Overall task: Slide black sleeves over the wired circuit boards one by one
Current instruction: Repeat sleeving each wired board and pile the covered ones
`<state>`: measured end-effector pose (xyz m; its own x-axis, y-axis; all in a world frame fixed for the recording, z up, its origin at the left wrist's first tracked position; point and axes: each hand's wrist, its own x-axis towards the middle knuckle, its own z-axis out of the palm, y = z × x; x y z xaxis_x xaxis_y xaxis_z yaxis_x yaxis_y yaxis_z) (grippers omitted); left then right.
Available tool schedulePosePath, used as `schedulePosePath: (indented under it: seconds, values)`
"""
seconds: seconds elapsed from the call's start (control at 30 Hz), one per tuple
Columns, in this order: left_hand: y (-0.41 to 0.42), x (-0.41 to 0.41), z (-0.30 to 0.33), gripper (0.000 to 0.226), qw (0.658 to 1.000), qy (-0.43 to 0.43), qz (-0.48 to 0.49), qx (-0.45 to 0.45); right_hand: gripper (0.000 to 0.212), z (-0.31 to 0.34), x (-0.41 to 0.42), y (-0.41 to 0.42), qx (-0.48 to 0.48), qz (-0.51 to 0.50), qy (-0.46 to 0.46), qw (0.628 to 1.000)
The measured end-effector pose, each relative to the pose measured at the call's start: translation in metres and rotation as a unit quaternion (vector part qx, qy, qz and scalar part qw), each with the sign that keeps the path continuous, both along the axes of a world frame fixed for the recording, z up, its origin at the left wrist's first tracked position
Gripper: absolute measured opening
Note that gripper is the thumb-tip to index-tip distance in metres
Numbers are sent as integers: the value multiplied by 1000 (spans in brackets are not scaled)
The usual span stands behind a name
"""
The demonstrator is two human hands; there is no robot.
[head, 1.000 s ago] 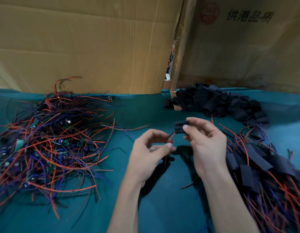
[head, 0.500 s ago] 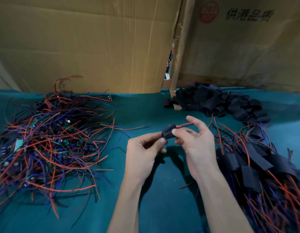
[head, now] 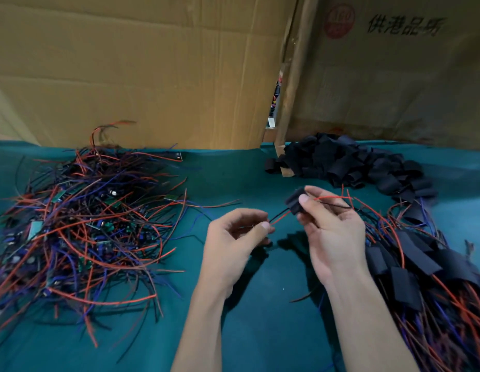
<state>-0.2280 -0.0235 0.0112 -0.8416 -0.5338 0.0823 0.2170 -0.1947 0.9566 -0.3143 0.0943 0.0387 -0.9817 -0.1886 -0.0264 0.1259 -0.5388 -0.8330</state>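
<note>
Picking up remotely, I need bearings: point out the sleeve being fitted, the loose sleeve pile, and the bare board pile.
black sleeve (head: 296,202), head view, its middle beside the right thumb.
loose sleeve pile (head: 340,163), head view, centre of the heap.
bare board pile (head: 85,218), head view, middle of the tangle.

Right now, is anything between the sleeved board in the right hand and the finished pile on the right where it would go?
Nothing visible. The right hand pinches the black sleeve; the left hand pinches its wires. Only bare green cloth and loose wire ends lie before the sleeved pile.
</note>
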Motion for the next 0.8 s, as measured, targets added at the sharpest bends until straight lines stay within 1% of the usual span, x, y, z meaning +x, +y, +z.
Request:
schedulePosePath:
  seconds: [0.1, 0.2, 0.27, 0.33, 0.43, 0.53, 0.6, 0.8]
  values:
    - [-3, 1, 0, 12, 1000, 1, 0, 22, 21, -1, 1, -1, 12, -7, 15, 1000]
    - [-4, 2, 2, 23, 996, 16, -37, 75, 19, -2, 3, -3, 34, -15, 26, 999]
    - [-3, 2, 2, 30, 995, 14, -55, 88, 19, -3, 3, -4, 40, -18, 27, 999]
    - [-2, 1, 1, 37, 995, 6, -54, 79, 19, -2, 2, -3, 37, -21, 27, 999]
    - [0, -1, 1, 31, 999, 3, -22, 47, 19, -2, 1, -2, 29, -2, 18, 999]
    - [-1, -2, 1, 28, 999, 21, 4, 36, 15, -5, 6, -6, 58, 37, 20, 997]
    - [-3, -3, 0, 31, 999, 24, 16, 26, 16, -6, 9, -10, 80, 48, 24, 995]
    - [-1, -6, 0, 39, 999, -3, 7, -38, 19, -10, 13, -17, 116, 31, 30, 992]
